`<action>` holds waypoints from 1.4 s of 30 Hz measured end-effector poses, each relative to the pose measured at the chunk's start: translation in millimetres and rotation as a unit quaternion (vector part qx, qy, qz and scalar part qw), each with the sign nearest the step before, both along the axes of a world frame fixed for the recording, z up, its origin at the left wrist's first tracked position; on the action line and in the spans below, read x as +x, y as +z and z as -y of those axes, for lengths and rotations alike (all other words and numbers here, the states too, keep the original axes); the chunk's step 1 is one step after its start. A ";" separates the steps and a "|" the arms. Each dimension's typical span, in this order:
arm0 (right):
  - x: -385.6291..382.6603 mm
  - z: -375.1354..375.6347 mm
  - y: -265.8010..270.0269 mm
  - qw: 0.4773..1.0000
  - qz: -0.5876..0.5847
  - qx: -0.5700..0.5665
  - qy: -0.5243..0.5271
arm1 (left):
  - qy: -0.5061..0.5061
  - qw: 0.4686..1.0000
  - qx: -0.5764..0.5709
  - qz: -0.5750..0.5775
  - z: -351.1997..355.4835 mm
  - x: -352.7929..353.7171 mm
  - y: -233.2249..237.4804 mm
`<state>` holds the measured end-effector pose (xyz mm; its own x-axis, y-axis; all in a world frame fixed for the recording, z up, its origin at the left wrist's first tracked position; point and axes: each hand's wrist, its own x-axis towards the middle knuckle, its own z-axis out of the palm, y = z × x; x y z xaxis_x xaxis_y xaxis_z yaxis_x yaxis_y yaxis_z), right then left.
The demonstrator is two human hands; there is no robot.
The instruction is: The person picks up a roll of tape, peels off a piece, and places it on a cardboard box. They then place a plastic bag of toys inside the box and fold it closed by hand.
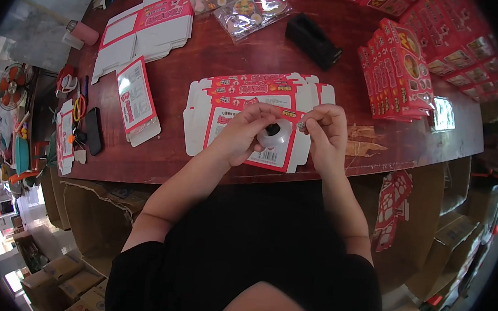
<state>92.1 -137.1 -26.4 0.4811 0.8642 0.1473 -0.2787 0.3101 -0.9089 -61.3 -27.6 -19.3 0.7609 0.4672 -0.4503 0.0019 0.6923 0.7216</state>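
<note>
My left hand (244, 133) is closed around a whitish, translucent roll (275, 139) with a dark centre, which looks like a roll of clear stickers. To its right, my right hand (327, 139) pinches a small greyish-green piece (301, 125) between thumb and forefinger. Both hands are raised over flat red-and-white printed cartons (220, 117) that lie overlapped at the table's front. My left hand and the roll cover part of the top carton's print.
The dark red table (216, 48) carries stacked flat cartons (174, 27), a single carton (137, 101), a black tape dispenser (313, 41) and plastic-wrapped packs (251, 12). Upright filled red boxes (399, 68) stand at right. A black phone (93, 130) and yellow-handled scissors (79, 108) lie left. Cardboard boxes (97, 225) sit below.
</note>
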 end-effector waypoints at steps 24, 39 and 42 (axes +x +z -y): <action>98.6 -123.7 -6.5 0.942 0.080 -0.006 -0.327 | 0.025 0.865 0.501 -0.016 -140.8 135.1 22.5; 122.8 -152.7 -57.4 0.870 0.283 -0.206 -0.347 | -0.116 0.497 0.860 0.009 -226.1 192.7 -14.8; 118.5 -154.3 -53.0 0.899 0.213 -0.157 -0.349 | -0.129 0.503 0.854 0.001 -227.3 195.1 -14.7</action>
<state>210.6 17.2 -79.3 0.8802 0.4041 0.2488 0.2790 -0.0166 -0.9601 133.8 199.6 -33.9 0.8952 0.0558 0.4422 -0.0702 -0.9621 0.2636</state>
